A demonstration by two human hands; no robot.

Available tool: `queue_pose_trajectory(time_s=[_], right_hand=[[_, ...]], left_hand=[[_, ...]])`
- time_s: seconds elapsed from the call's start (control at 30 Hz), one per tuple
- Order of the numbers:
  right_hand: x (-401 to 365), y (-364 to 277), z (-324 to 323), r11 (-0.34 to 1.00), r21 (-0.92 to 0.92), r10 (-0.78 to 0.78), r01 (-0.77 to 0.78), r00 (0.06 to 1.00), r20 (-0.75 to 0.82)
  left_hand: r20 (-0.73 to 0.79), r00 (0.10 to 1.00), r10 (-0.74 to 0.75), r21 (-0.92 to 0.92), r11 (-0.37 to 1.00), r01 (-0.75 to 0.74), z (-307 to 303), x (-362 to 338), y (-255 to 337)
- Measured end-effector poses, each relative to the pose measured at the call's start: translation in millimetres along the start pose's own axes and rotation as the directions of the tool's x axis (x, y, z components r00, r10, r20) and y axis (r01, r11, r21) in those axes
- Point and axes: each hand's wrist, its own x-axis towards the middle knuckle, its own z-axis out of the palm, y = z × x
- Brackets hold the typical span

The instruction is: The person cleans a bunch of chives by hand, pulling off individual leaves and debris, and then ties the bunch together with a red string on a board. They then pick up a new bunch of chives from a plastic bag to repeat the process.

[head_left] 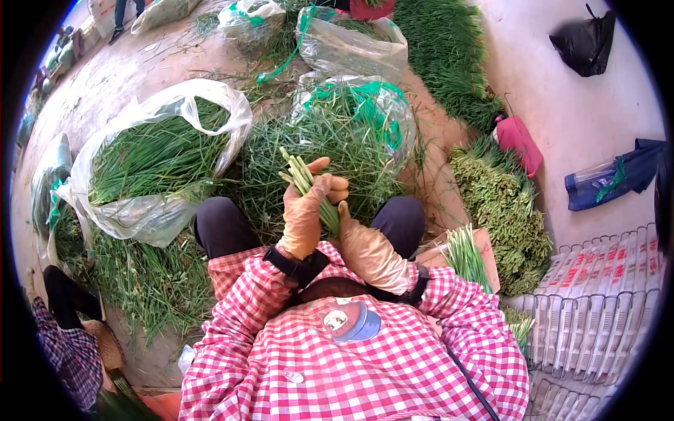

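Both my hands wear tan gloves and meet in front of my lap. My left hand (305, 214) is closed round a small bunch of green chives (300, 175), its pale cut ends pointing up and away from me. My right hand (371, 251) is at the bunch's lower part, thumb raised against it; its other fingers are mostly hidden. Beneath and beyond the hands lies a heap of loose green leaves (281, 151). By my right knee, a bundle of chives (467, 259) with pale ends rests on cardboard (486, 251).
An open plastic bag (239, 105) full of chives stands left. Further bags (351, 45) lie ahead. Stacked chives (498, 217) line the right, beside a pink item (518, 144) and crates (590, 302). Another person's checked sleeve (67, 358) shows at lower left.
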Motion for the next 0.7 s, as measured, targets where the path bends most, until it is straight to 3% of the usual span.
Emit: queue_pose_trajectory(time_s=[0.03, 0.07, 0.1, 0.17, 0.2, 0.23, 0.27, 0.3, 0.33, 0.37, 0.4, 0.43, 0.47, 0.5, 0.53, 0.57, 0.6, 0.63, 0.67, 0.7], right_hand=[[5, -2, -21, 0.999, -0.035, -0.011, 0.021, 0.967, 0.254], [17, -5, -57, 0.997, -0.060, -0.009, 0.045, 0.872, 0.490], [38, -8, -103, 0.967, -0.096, -0.113, 0.237, 0.731, 0.673], [70, -19, -163, 0.982, -0.130, -0.056, 0.135, 0.873, 0.484], [90, -29, -195, 0.976, -0.028, -0.191, 0.216, 0.909, 0.371], [109, -17, -199, 0.967, -0.013, -0.251, 0.255, 0.959, 0.134], [136, -13, -204, 0.929, 0.109, -0.357, 0.354, 0.934, 0.011], [162, -8, -199, 0.881, 0.133, -0.457, 0.454, 0.890, -0.015], [165, -10, -189, 0.869, 0.206, -0.481, 0.450, 0.865, 0.141], [165, -15, -179, 0.854, 0.283, -0.511, 0.437, 0.809, 0.291], [164, -21, -167, 0.836, 0.361, -0.541, 0.412, 0.724, 0.428], [163, -25, -152, 0.819, 0.439, -0.570, 0.370, 0.614, 0.546], [166, -27, -133, 0.803, 0.508, -0.595, 0.312, 0.484, 0.642], [176, -17, -99, 0.795, 0.465, -0.587, 0.390, 0.686, 0.429], [174, -20, -107, 0.853, 0.380, -0.501, 0.357, 0.763, 0.409], [168, -26, -124, 0.902, 0.298, -0.411, 0.311, 0.831, 0.376], [162, -30, -132, 0.942, 0.223, -0.315, 0.251, 0.889, 0.332], [167, -22, -123, 0.929, 0.211, -0.354, 0.303, 0.893, 0.278], [170, -12, -122, 0.838, 0.262, -0.527, 0.478, 0.833, 0.167], [166, -5, -126, 0.826, 0.445, -0.430, 0.347, 0.898, 0.098]], left_hand=[[0.059, 0.997, -0.050, -0.008, 0.999, 0.051, -7, 3, 2], [0.120, 0.988, -0.102, -0.011, 0.995, 0.104, -13, 6, 4], [0.201, 0.970, -0.141, 0.022, 0.990, 0.139, -14, 9, 12], [0.326, 0.925, -0.194, 0.043, 0.981, 0.191, -12, 13, 19], [0.394, 0.889, -0.233, 0.049, 0.971, 0.232, -10, 14, 19], [0.464, 0.838, -0.287, 0.105, 0.957, 0.270, 1, 19, 24], [0.491, 0.820, -0.295, 0.119, 0.955, 0.272, 10, 20, 28], [0.518, 0.801, -0.301, 0.132, 0.953, 0.273, 18, 20, 31], [0.539, 0.786, -0.304, 0.142, 0.952, 0.271, 23, 20, 32], [0.474, 0.829, -0.298, 0.151, 0.955, 0.257, 21, 21, 27], [0.417, 0.869, -0.266, 0.111, 0.964, 0.242, 13, 21, 21], [0.288, 0.917, -0.277, -0.047, 0.952, 0.302, 7, 15, 14], [0.330, 0.912, -0.244, -0.148, 0.941, 0.305, -4, 18, 9], [0.371, 0.905, -0.210, -0.248, 0.916, 0.314, -15, 21, 4], [0.195, 0.971, -0.139, -0.223, 0.958, 0.182, -15, 18, 12], [0.237, 0.968, -0.081, -0.411, 0.894, 0.176, -29, 26, 16], [0.265, 0.964, -0.022, -0.579, 0.796, 0.177, -47, 37, 26], [0.378, 0.925, 0.044, -0.569, 0.799, 0.195, -57, 49, 46], [0.482, 0.869, 0.109, -0.558, 0.803, 0.209, -60, 59, 69], [0.514, 0.837, 0.191, -0.583, 0.793, 0.177, -59, 63, 88]])
